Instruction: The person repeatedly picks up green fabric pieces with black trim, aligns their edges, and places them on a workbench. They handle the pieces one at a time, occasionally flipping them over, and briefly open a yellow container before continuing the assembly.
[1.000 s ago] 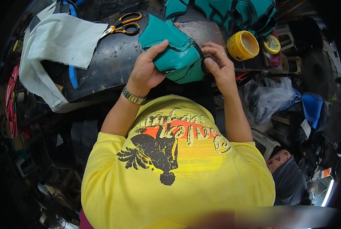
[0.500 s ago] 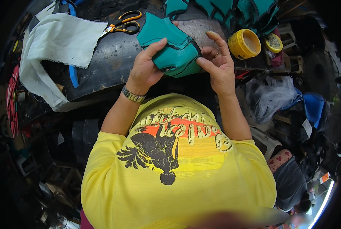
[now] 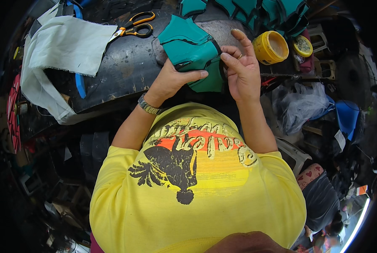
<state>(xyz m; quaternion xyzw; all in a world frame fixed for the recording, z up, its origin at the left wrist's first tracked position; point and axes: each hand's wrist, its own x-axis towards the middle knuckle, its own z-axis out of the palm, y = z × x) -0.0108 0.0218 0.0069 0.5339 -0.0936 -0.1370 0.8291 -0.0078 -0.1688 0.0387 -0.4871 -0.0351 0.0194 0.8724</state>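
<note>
Left fingers [image 3: 197,76]: gripping the teal leather-like piece [image 3: 188,40]
Right fingers [image 3: 235,64]: pinching its black edging [image 3: 216,45]
Edging done: partly, I judge
Edging left: I can't tell

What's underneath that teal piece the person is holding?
The dark bench shows past the edges of the teal piece. The left hand reaches under it, thumb visible. Its other fingers are covered, as is whatever lies directly beneath.

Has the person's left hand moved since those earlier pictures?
Yes. Judged against the scissors, the left hand has shifted slightly right and toward the person; its thumb now sits lower, against the teal piece.
</note>
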